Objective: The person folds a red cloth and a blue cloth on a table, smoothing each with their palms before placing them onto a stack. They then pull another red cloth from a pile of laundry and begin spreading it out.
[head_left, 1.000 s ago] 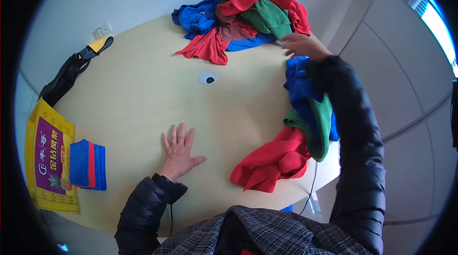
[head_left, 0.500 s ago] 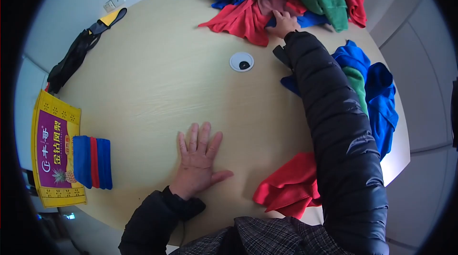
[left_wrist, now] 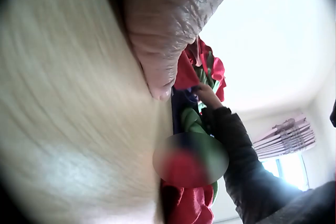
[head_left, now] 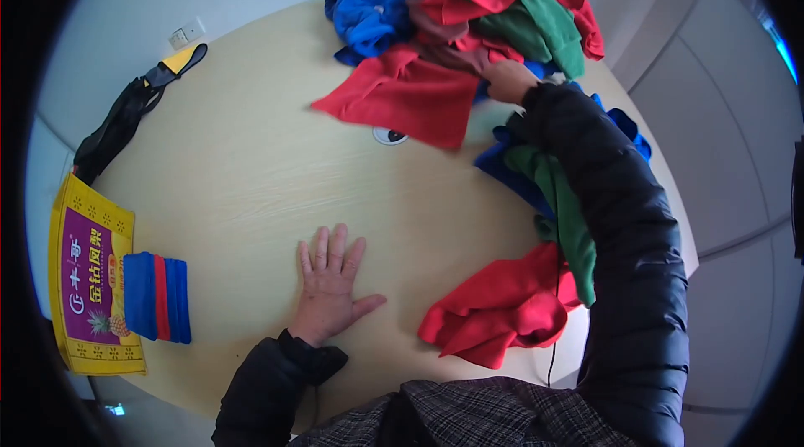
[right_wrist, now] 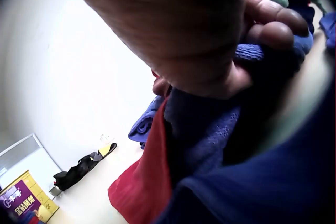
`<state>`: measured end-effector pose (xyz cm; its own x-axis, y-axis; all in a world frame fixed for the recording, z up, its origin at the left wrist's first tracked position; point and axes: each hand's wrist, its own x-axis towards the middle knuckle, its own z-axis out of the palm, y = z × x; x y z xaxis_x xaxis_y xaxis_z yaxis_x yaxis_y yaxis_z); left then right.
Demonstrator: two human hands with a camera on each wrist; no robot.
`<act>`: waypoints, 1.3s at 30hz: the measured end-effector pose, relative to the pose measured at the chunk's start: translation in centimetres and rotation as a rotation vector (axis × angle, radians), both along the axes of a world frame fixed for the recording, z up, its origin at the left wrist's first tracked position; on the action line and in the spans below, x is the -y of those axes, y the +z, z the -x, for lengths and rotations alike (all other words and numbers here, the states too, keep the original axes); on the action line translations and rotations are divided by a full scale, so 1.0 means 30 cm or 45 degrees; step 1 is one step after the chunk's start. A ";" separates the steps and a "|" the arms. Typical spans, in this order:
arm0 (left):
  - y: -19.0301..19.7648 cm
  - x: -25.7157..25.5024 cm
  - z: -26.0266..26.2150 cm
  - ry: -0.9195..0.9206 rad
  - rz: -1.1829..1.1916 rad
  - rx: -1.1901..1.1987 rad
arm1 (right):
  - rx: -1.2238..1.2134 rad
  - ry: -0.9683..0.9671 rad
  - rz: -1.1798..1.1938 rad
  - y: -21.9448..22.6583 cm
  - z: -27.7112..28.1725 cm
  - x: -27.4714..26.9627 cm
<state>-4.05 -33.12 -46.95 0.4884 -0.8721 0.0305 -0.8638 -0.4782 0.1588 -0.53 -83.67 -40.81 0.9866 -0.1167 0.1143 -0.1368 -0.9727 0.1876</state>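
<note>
At the back of the table, my right hand pinches a red cloth by its edge, beside a brownish cloth in the heap. This red cloth hangs forward, partly over a round white disc. In the right wrist view, my right hand has curled fingers against blue cloth, and the red cloth hangs beyond. My left hand rests palm down on the table, fingers spread, holding nothing. Only part of my left hand shows in the left wrist view.
Blue and green cloths lie heaped against the wall. Along the right edge are another green cloth and a red one. At left stand folded cloths, a yellow and purple bag and a black strap.
My right hand has gone from above the right side to the back heap and taken hold of the red cloth, which is drawn forward partly over the disc. The left hand stays on the table.
</note>
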 end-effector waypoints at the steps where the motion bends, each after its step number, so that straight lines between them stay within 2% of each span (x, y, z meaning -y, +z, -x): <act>1: -0.006 -0.004 0.002 -0.003 0.015 0.014 | -0.085 0.013 0.029 0.040 0.081 -0.024; 2: -0.010 -0.008 0.002 -0.002 0.031 0.031 | -0.167 0.028 0.059 0.075 0.164 -0.037; 4: -0.012 -0.016 -0.004 0.003 0.070 0.058 | -0.131 0.013 -0.043 0.132 0.338 -0.086; 6: -0.017 -0.016 -0.006 0.009 0.070 0.072 | -0.125 0.100 -0.027 0.145 0.499 -0.096; 9: -0.031 -0.021 -0.005 0.022 0.076 0.082 | -0.196 0.036 -0.063 0.155 0.732 -0.161; 11: -0.044 -0.020 -0.003 0.032 0.076 0.086 | -0.254 -0.009 -0.046 0.128 0.856 -0.193; 14: -0.052 -0.011 0.004 0.047 0.096 0.072 | -0.181 0.000 -0.141 0.060 0.978 -0.203; 15: -0.041 -0.011 0.004 0.050 0.100 0.065 | -0.172 -0.007 -0.146 0.112 0.985 -0.259; 17: -0.021 -0.006 -0.003 0.078 0.078 0.093 | 0.119 -0.041 -0.439 0.228 1.040 -0.364; 19: -0.022 0.006 0.013 0.072 0.000 0.125 | 0.557 -0.145 -0.490 0.272 1.154 -0.403; 21: -0.068 0.003 -0.003 0.036 -0.010 0.266 | 0.850 -0.292 -0.562 0.300 1.322 -0.446; 22: -0.075 0.005 -0.013 0.025 -0.023 0.264 | 0.827 -0.415 -0.583 0.258 1.429 -0.456; 24: -0.102 0.005 -0.004 -0.027 -0.068 0.251 | 1.009 -0.805 -1.102 0.163 1.610 -0.497; 25: -0.110 0.006 -0.011 -0.028 -0.057 0.239 | 1.017 -0.843 -1.114 0.085 1.676 -0.529; 27: -0.102 0.005 -0.023 0.010 0.001 0.229 | 0.849 -0.993 -0.839 -0.080 1.784 -0.601; 29: -0.097 0.012 -0.034 0.006 -0.004 0.219 | 0.839 -1.034 -1.000 -0.178 1.778 -0.759; 31: -0.104 0.008 -0.027 0.036 -0.033 0.176 | 0.845 -0.791 -0.788 -0.249 1.718 -0.827; 32: -0.099 0.013 -0.016 0.059 -0.016 0.193 | 0.859 -0.760 -0.785 -0.237 1.697 -0.856; 34: -0.077 0.010 0.017 0.071 -0.121 0.096 | 0.588 -0.963 -0.585 -0.192 1.613 -0.903; 35: -0.040 -0.039 0.035 0.107 -0.104 0.061 | 0.631 -0.828 -0.584 -0.127 1.522 -0.894; 39: -0.013 -0.067 0.186 0.091 -0.130 -0.061 | 0.588 -0.695 -0.803 -0.013 1.499 -0.945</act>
